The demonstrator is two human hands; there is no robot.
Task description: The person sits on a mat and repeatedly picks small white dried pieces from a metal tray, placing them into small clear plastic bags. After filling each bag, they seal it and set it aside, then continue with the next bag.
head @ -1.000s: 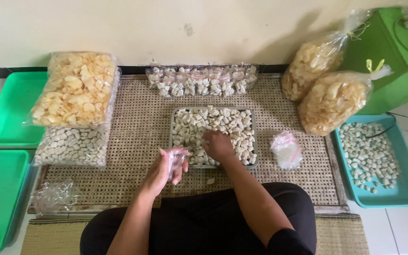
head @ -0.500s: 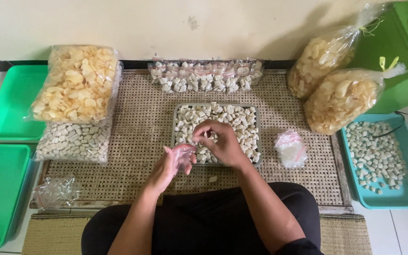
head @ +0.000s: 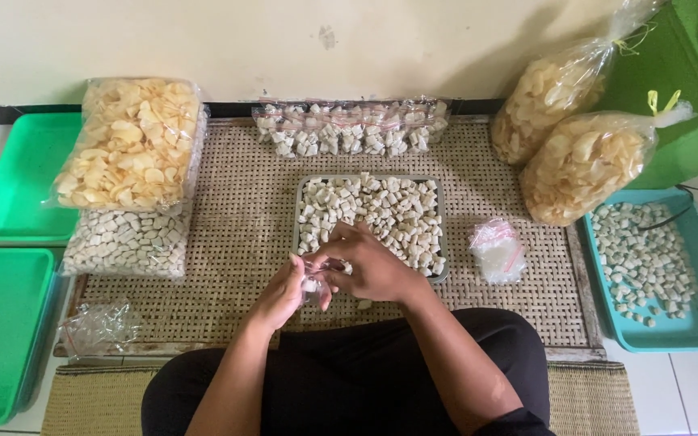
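My left hand holds a small clear plastic bag at the near edge of a grey tray filled with small whitish pieces. My right hand rests against the bag's mouth, fingers curled over a few pieces, touching the left hand. A loose piece lies on the woven mat just under my right wrist. What lies inside the bag is mostly hidden by my fingers.
A row of small filled bags lines the wall. Large bags of yellow chips sit left and right. A bag of white pieces, empty bags, a small bundle, green trays, a teal tray.
My right hand came back from the middle of the tray to the near edge and met the left hand at the small bag.
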